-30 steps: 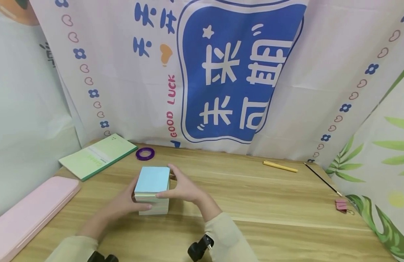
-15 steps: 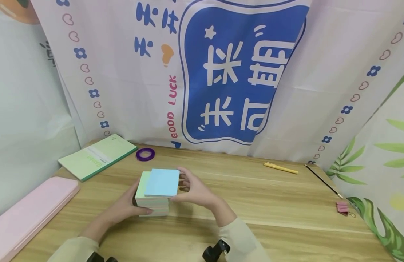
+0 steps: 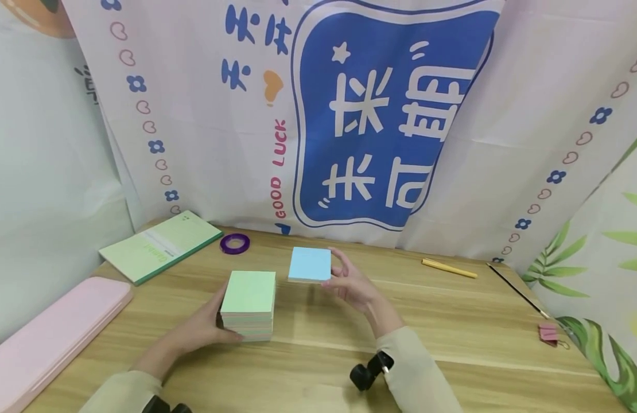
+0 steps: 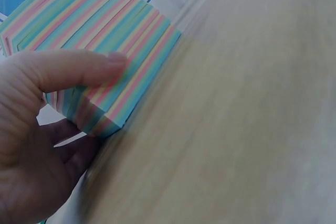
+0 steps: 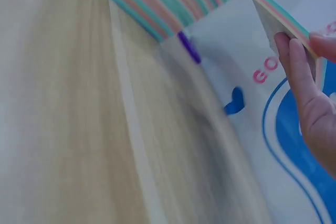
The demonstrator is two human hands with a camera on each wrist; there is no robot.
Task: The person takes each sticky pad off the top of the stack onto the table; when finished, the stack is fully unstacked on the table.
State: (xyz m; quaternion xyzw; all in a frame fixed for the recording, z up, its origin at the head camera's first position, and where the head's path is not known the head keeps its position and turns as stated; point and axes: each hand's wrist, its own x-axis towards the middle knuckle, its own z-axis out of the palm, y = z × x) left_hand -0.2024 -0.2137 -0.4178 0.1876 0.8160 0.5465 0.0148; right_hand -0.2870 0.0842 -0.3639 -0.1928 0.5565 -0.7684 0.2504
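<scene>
The blue-topped pad (image 3: 310, 264) is held above the tabletop (image 3: 298, 378), short of the back edge; the right hand (image 3: 352, 285) pinches one side between its fingers, probably enough for something so thin. Nearer the left edge, the left hand's (image 3: 201, 328) fingers curl round the green-topped stack (image 3: 248, 292), seemingly steadying it.

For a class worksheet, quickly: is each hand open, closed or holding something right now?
Left hand: holding the tall green-topped paper stack.
Right hand: holding the thin blue-topped paper block.
</scene>
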